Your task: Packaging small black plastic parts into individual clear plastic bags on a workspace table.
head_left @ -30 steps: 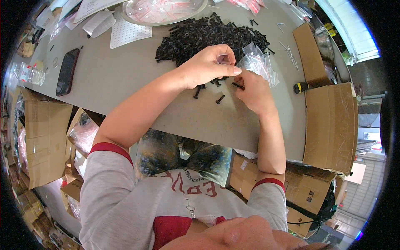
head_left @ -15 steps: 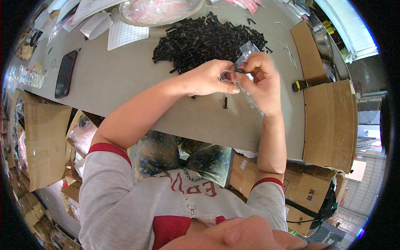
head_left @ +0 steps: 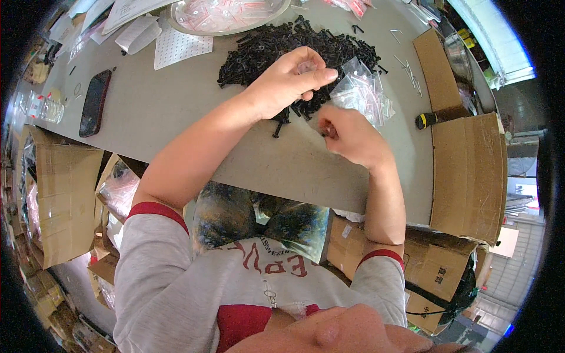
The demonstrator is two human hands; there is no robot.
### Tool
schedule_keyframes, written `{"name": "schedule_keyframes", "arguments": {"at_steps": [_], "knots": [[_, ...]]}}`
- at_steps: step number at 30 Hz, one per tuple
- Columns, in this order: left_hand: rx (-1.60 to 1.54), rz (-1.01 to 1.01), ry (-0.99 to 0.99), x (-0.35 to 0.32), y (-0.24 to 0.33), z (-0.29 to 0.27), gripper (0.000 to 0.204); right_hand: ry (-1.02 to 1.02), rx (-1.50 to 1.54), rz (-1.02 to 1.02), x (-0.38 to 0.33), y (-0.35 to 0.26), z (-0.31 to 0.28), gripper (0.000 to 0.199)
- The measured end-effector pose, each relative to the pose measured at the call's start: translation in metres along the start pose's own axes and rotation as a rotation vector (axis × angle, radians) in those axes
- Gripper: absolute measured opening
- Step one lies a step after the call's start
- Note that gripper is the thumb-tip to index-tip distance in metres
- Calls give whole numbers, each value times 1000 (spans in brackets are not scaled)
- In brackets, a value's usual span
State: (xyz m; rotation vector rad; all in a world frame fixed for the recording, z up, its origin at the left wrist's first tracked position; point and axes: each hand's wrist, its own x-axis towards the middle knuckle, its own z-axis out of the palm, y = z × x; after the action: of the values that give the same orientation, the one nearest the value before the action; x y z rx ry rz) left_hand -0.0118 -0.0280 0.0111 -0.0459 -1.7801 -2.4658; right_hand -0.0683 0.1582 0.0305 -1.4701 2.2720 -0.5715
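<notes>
My left hand (head_left: 289, 85) is closed over the near side of a heap of black screws (head_left: 259, 62), with a bit of clear plastic bag (head_left: 306, 67) showing between its curled fingers. Lower and to the right, my right hand (head_left: 356, 136) hovers low over the table, its fingers curled in. Something small and dark shows at its fingertips, too blurred to name. Several clear zip bags (head_left: 360, 88) with red edges lie just beyond that hand, against the heap. A loose black screw (head_left: 276, 130) lies below my left wrist.
A metal bowl (head_left: 282, 13) of small bags stands behind the heap. A phone (head_left: 94, 103) and a plastic bottle (head_left: 46, 108) lie at the left. Hex keys (head_left: 408, 75), a yellow-black tool (head_left: 425, 120) and a cardboard box (head_left: 465, 170) are at the right.
My hands have come apart: the left moved up and left, the right down and left. The clear bags now lie beside the heap. The lone screw below the hands no longer shows.
</notes>
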Motion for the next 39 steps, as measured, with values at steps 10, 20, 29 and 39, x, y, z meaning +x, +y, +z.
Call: {"name": "schedule_keyframes", "arguments": {"at_steps": [10,20,29,39], "knots": [[190,241,71,3,-3,-3,17,398,-129,-123,20,-9,23,22],[219,161,34,2,-7,1,16,345,-182,-86,12,-2,6,26],[361,50,-377,-8,-17,12,21,619,713,-259,2,-2,-8,20],[-157,-32,-121,-3,-2,0,24,328,33,-102,11,16,1,23]]}}
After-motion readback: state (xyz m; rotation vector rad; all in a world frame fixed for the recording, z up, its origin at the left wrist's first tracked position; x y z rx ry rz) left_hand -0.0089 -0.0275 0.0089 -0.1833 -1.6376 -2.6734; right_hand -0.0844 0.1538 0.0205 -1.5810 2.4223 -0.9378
